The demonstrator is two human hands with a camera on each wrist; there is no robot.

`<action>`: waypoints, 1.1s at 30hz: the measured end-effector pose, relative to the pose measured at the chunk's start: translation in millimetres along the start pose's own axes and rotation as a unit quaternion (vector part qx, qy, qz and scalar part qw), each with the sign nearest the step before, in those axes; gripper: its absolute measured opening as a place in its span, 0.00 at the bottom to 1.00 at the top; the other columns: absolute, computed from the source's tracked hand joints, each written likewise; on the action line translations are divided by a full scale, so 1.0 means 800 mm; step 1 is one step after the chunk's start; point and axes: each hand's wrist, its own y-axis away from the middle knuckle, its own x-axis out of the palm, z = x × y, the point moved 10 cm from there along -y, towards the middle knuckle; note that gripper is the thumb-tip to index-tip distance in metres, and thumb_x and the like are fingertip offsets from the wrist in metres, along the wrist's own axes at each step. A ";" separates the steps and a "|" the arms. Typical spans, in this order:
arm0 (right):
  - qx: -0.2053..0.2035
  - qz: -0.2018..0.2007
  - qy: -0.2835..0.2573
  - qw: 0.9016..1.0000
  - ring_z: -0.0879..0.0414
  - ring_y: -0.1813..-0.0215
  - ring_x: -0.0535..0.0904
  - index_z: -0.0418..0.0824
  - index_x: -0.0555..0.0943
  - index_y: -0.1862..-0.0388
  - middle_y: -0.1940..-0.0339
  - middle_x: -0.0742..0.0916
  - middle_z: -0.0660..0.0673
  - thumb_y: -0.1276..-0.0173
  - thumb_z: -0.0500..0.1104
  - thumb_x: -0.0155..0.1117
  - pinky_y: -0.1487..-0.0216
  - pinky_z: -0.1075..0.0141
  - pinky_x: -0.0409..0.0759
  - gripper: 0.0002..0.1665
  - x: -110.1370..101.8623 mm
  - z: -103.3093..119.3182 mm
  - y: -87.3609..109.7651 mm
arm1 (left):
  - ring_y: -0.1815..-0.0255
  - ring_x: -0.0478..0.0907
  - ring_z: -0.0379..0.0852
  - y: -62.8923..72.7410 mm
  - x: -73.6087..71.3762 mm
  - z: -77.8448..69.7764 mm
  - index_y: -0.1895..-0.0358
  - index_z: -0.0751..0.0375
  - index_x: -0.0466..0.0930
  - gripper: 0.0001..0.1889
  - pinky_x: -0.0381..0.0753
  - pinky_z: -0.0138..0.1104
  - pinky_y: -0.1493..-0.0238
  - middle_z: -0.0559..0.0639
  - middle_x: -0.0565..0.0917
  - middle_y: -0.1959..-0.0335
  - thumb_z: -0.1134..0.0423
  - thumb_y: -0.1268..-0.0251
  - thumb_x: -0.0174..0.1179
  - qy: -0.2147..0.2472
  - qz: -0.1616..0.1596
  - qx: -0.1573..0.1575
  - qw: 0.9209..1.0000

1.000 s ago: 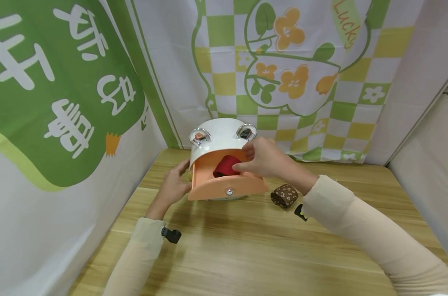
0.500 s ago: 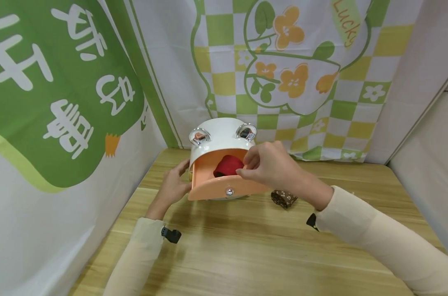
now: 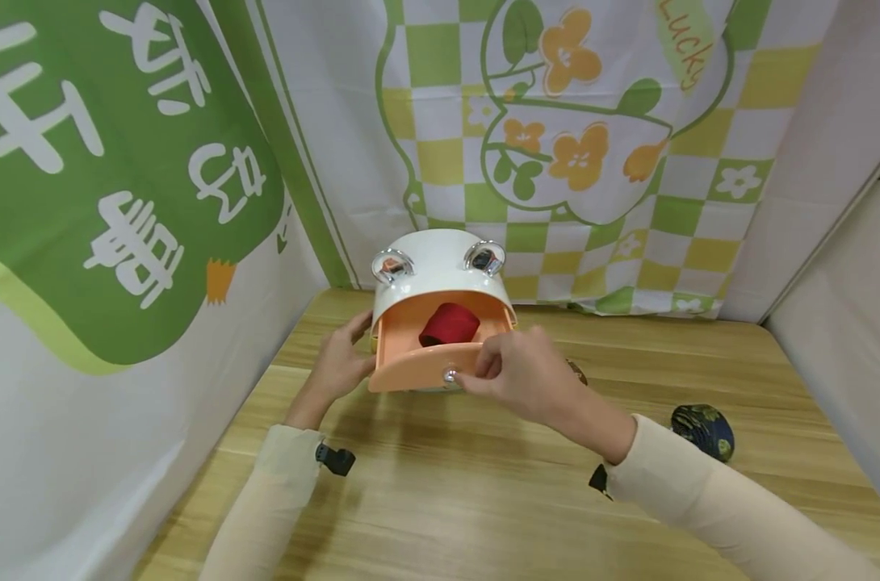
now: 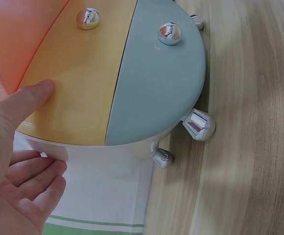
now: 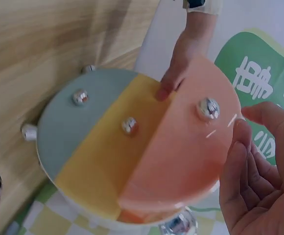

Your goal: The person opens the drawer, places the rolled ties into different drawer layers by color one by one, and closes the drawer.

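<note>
The white box (image 3: 440, 278) stands on the wooden table (image 3: 440, 516), its peach drawer (image 3: 411, 367) pulled out at the top of the front, with a red roll (image 3: 450, 324) lying inside. The left hand (image 3: 338, 363) grips the left edge of the box: the thumb lies on the yellow panel (image 4: 81, 88), just below the drawer, and the bent fingers reach round to the white side. In front of the box, the right hand (image 3: 534, 375) is at the right part of the drawer front, its fingers loosely bent and its thumb pointing toward the chrome knob (image 3: 450, 375) — whether it touches the knob I cannot tell. Below the yellow panel, the box has a blue-grey panel (image 4: 154, 88), each with a round knob, and chrome feet (image 4: 199, 125) lift it off the table. Two chrome rings (image 3: 486, 258) sit on top of the box. To its right, a brown roll (image 3: 576, 372) is mostly hidden behind the right hand; farther right, beside the right sleeve (image 3: 672, 464), lies a dark blue patterned roll (image 3: 704, 432). Behind the box hangs a checked cloth (image 3: 440, 121) — green, yellow and white; to its left is a green one (image 3: 69, 266) with white characters.
</note>
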 end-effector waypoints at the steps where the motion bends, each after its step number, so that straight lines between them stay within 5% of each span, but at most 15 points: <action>1: -0.001 -0.009 0.004 1.000 0.72 0.83 0.74 0.49 0.85 0.85 0.86 0.85 0.59 0.40 0.52 0.83 0.79 0.76 0.76 0.19 0.004 -0.001 0.005 | 0.23 0.71 0.69 0.000 0.000 -0.001 0.19 0.64 0.63 0.42 0.71 0.61 0.21 0.66 0.71 0.22 0.63 0.33 0.72 0.001 0.001 0.001 1.000; 17: -0.048 -0.145 0.046 0.987 0.68 0.80 0.81 0.43 0.85 0.80 0.82 0.87 0.55 0.44 0.47 0.85 0.73 0.73 0.82 0.16 0.046 -0.001 0.028 | 0.22 0.71 0.69 -0.003 -0.002 -0.001 0.19 0.65 0.63 0.42 0.70 0.59 0.20 0.66 0.71 0.22 0.66 0.34 0.71 0.002 -0.002 -0.004 1.000; 33: -0.056 -0.174 0.089 0.979 0.66 0.79 0.83 0.43 0.86 0.80 0.82 0.88 0.55 0.42 0.46 0.82 0.73 0.71 0.84 0.15 0.050 0.000 0.023 | 0.22 0.70 0.69 -0.002 0.004 0.003 0.19 0.66 0.63 0.42 0.71 0.58 0.20 0.67 0.71 0.22 0.67 0.34 0.71 0.010 0.000 -0.007 1.000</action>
